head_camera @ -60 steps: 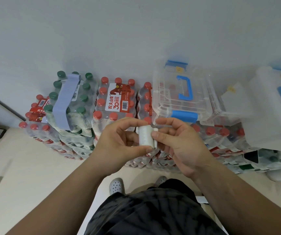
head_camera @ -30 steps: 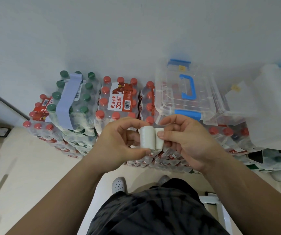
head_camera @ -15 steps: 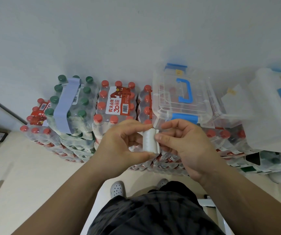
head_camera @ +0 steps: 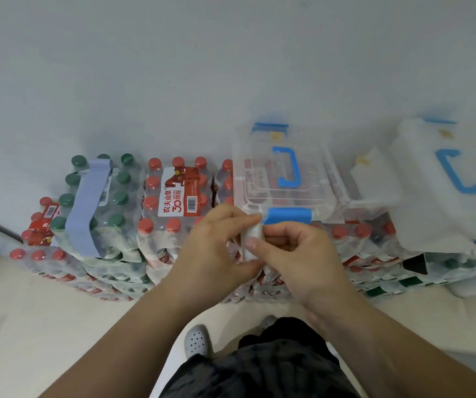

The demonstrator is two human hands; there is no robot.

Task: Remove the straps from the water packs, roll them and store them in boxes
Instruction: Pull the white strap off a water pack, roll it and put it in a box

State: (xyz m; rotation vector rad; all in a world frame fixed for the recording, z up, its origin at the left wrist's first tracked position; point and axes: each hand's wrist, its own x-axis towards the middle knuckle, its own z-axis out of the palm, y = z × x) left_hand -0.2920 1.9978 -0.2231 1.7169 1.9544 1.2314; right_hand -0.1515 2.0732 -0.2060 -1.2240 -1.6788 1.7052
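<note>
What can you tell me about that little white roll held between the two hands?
The rolled strap is a small whitish cylinder, wound tight and roughly upright. The left hand pinches it top and bottom; the right hand pinches its side. It is held in the air, just below the blue latch in this view.

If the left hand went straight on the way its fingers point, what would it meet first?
The left hand pinches the strap roll; straight on, it would probably meet the right hand first. A little higher lies the blue latch of the clear box, though depth is unclear.
</note>
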